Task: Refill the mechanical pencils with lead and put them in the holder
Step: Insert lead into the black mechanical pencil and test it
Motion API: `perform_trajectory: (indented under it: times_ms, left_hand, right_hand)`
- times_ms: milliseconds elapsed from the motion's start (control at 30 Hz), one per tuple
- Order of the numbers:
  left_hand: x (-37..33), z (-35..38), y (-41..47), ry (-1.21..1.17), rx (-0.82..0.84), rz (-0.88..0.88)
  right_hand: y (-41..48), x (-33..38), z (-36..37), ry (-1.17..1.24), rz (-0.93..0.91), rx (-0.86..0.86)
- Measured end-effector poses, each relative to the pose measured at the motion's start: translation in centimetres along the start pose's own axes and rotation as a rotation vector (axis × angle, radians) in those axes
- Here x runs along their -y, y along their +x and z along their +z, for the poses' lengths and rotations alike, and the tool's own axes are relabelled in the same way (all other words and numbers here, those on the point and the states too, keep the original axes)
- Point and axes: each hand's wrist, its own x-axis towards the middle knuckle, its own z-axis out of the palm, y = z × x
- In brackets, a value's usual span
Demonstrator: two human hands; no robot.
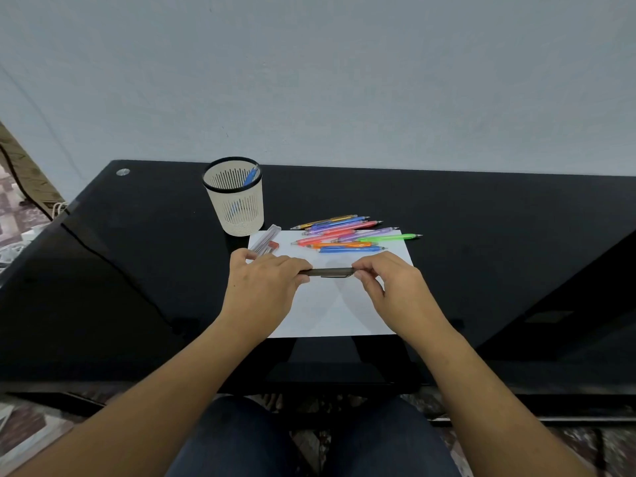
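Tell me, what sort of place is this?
Probably a home desk: a black glass table against a plain wall, with a mesh pencil holder and coloured mechanical pencils on white paper.

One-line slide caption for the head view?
Over paper, left hand and right hand hold a dark pencil; coloured pencils wait, blue pencil in holder.

The left hand (pixel 261 287) and right hand (pixel 392 287) are bare, as are both forearms (pixel 165 373); dark navy trousers (pixel 241 442) cover the thighs.
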Motion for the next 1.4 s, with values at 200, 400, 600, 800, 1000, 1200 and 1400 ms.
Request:
perform_trajectory:
  times_ms: [200, 400, 600, 800, 1000, 1200, 1400]
  left_hand:
    - [-0.4, 0.2, 0.1, 0.058, 0.083, -0.039]
    - [0.2, 0.8, -0.1, 0.109, 0.093, -0.141]
    - [-0.6, 0.8, -0.1, 0.137, 0.157, -0.130]
    - [-0.5, 0.8, 0.0, 0.128, 0.126, -0.133]
    - [-0.4, 1.1, 0.0, 0.134, 0.141, -0.133]
    - [-0.5, 1.3, 0.1, 0.116, 0.128, -0.135]
    - [-0.7, 1.0, 0.2, 0.126, 0.138, -0.136]
  right_hand:
    - [0.0, 0.1, 0.1, -0.002, 0.054, 0.030]
    - [0.3, -0.6, -0.3, -0.022, 0.170, 0.073]
    - [0.4, -0.9, -0.4, -0.082, 0.180, 0.079]
    - [0.7, -2.9, -0.8, -0.293, 0.351, 0.163]
    - [0.9, -3.1, -0.9, -0.424, 0.403, 0.312]
    - [0.2, -3.2, -0.8, -0.372, 0.395, 0.318]
    - [0.1, -1.9, -0.7, -0.302, 0.159, 0.113]
